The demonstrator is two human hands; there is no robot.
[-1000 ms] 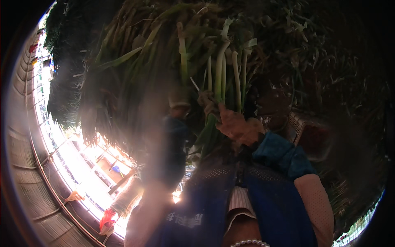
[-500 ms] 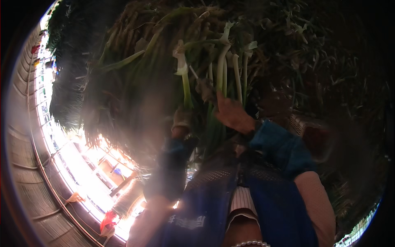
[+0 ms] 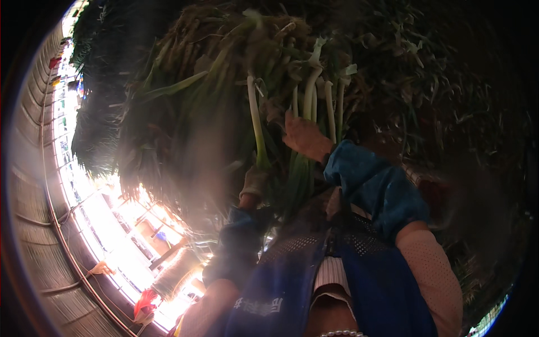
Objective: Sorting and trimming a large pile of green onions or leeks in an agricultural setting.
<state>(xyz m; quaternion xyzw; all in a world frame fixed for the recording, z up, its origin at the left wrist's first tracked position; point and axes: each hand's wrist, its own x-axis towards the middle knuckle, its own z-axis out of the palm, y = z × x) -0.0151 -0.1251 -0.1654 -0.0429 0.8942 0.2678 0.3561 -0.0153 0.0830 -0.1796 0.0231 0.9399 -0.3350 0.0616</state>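
A slim, long, pale-to-green leek-like stalk [image 3: 256, 115] stands out from the leaves left of centre, its whitish end pointing far and its green end running near into the left hand [image 3: 254, 182], which looks covered by a beige glove; that grip seems closed around the green part, though shadow hides the fingers. Just to the right, a small loose bunch of upright whitish-green stalks [image 3: 310, 98] passes under the right hand [image 3: 306, 137], whose grip is closed over their lower part, with green leaves trailing near below it. The stalks should be light, fairly stiff yet easily snapped or bruised at the pale shafts, perhaps slick if damp; the firm shaft just above the leaves looks the surest hold, with gentle pressure, as the leaves would bend limply. Around them spreads a broad, tangled heap of green and brown leafy stalks [image 3: 191, 112]. Near right is a teal cloth sleeve [image 3: 376, 188]; near left, well apart, hangs a crumpled red plastic-looking scrap [image 3: 145, 303].
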